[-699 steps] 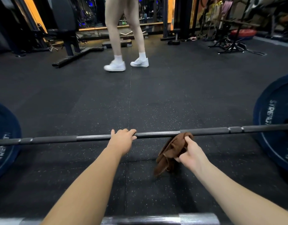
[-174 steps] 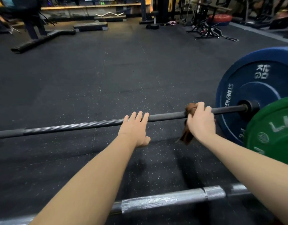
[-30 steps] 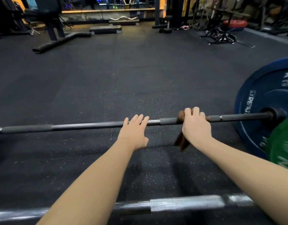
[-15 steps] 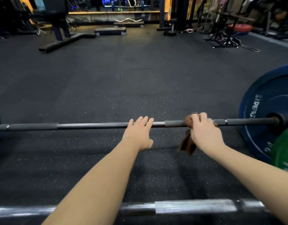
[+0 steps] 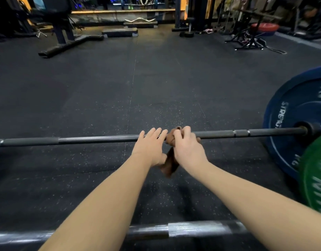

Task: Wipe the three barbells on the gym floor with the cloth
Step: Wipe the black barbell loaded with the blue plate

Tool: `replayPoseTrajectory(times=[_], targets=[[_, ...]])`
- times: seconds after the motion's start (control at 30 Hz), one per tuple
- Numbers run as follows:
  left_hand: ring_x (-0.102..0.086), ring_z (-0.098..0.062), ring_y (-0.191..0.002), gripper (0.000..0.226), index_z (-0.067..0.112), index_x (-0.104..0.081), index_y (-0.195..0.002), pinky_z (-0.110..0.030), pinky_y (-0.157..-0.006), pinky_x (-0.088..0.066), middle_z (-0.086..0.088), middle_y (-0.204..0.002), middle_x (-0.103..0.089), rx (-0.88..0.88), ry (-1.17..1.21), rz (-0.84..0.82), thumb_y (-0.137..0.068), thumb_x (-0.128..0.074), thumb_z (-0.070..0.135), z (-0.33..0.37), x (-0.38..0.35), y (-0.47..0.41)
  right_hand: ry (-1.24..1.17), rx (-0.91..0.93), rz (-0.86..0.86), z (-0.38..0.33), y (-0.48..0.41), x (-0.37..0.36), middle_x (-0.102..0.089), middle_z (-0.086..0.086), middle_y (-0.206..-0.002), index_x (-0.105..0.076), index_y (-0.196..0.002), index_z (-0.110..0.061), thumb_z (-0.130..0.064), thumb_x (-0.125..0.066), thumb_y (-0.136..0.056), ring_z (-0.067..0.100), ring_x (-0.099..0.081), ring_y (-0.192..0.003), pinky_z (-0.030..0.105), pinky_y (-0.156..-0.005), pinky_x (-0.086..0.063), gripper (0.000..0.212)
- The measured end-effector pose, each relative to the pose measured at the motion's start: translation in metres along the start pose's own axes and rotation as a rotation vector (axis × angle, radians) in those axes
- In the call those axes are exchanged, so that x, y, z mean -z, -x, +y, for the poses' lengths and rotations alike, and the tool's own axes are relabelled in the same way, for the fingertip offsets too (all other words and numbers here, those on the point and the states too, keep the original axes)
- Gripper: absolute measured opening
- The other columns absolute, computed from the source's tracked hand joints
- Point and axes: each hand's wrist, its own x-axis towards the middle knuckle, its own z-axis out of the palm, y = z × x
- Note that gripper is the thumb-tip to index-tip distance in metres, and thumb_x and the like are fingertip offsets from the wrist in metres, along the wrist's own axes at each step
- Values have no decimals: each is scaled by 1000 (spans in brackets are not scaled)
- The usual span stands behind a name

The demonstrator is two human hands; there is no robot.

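A dark barbell (image 5: 94,140) lies across the floor in front of me, with a blue plate (image 5: 291,113) on its right end. My right hand (image 5: 187,147) grips a brown cloth (image 5: 171,163) wrapped over the bar near its middle; the cloth's tail hangs down below the bar. My left hand (image 5: 150,147) rests on the bar with straight fingers, right beside the cloth. A second barbell (image 5: 196,230) with a silver shaft lies close to me at the bottom, carrying a green plate (image 5: 314,178). A third barbell is not in view.
Black rubber flooring (image 5: 138,84) stretches ahead. A bench base (image 5: 65,42) stands at the far left, step platforms (image 5: 120,31) at the far middle, and a rack with a red plate (image 5: 262,27) at the far right.
My right hand has slid the cloth leftwards along the bar until it sits against my left hand. The left hand stays resting on the bar.
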Motion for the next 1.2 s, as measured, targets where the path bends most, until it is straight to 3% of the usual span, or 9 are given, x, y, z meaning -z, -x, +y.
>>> replayPoseTrajectory(times=[0.2,0.4,0.57,0.7,0.8,0.87,1.2], targets=[[-3,-23,-158,88,21,0,-164,-50,-127,-7,0,-171,-5,5,-15,-10,-97,-52,45,3,3,-2,87,80,-114,38,11,5,-50,12,-106,-57,-112,-13,-15,-76,-79,28,-55,-79,28,-38,-27,38],[-2,-22,-158,91,21,5,-164,-49,-127,-6,1,-171,-2,2,-43,-23,-97,-50,48,2,3,0,85,-103,-118,117,31,13,-44,8,-124,-51,-120,-17,-18,-67,-91,31,-53,-95,35,-46,-44,33],[-3,-21,-158,90,22,3,-164,-49,-127,-6,1,-171,-3,4,-33,-9,-96,-51,48,1,2,-2,61,-172,-107,87,19,7,-47,15,-117,-53,-119,-8,-12,-67,-86,33,-53,-91,32,-46,-34,36],[-7,-21,-157,89,22,-2,-164,-49,-127,-9,2,-171,-9,6,-23,24,-96,-53,46,2,1,-5,40,-156,-90,47,3,7,-51,11,-103,-56,-108,-11,-9,-72,-81,29,-55,-80,31,-44,-31,32],[-7,-22,-158,89,22,-2,-164,-49,-127,-10,2,-171,-8,6,-25,38,-96,-53,46,1,-1,-5,39,-34,-141,29,-3,8,-50,10,-107,-53,-115,-11,-14,-70,-86,28,-58,-83,34,-45,-39,33],[-6,-22,-158,89,22,-2,-164,-50,-127,-10,1,-171,-8,4,-27,35,-96,-53,47,0,-2,-5,21,-18,-181,24,-5,10,-46,9,-117,-47,-126,-13,-21,-61,-96,28,-58,-93,37,-54,-47,34],[-5,-22,-157,88,21,-5,-163,-52,-127,-9,1,-171,-9,67,-6,-47,-96,-54,49,9,7,-10,69,9,-236,96,1,24,-45,4,-119,-41,-137,-19,-27,-57,-97,28,-55,-95,36,-55,-37,44]])
